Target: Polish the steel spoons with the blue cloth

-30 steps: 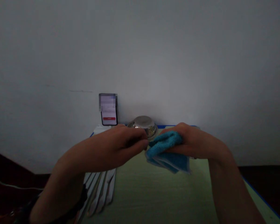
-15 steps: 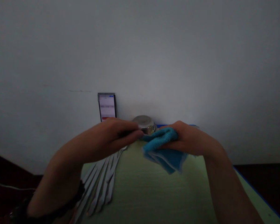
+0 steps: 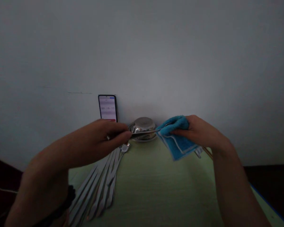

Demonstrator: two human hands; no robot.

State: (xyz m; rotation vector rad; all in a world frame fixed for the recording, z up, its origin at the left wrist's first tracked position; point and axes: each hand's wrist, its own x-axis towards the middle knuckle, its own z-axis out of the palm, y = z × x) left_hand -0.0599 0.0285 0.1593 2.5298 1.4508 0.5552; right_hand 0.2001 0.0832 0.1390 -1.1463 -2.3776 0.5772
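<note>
My left hand (image 3: 111,135) is closed around the handle of a metal spoon (image 3: 145,133), held level above the table. Its far end runs into a folded blue cloth (image 3: 180,148), which hides most of the head. My right hand (image 3: 197,130) pinches that cloth around the end, and a loose corner hangs down. Behind the spoon, an upturned shiny metal bowl (image 3: 144,122) rests near the wall. Below my left forearm lie several long-handled metal spoons (image 3: 101,189) in a row, one with its bowl (image 3: 125,147) showing.
A phone (image 3: 108,107) with a lit timer screen leans on the grey wall (image 3: 142,56). The pale green table (image 3: 156,189) has a blue edge at right. Partly behind my right wrist lie thin yellowish sticks (image 3: 207,153) and a small whitish packet-like item (image 3: 198,151).
My hands have moved apart, the left going left and the right going right and slightly up with the cloth. More of the spoon's handle now shows between them.
</note>
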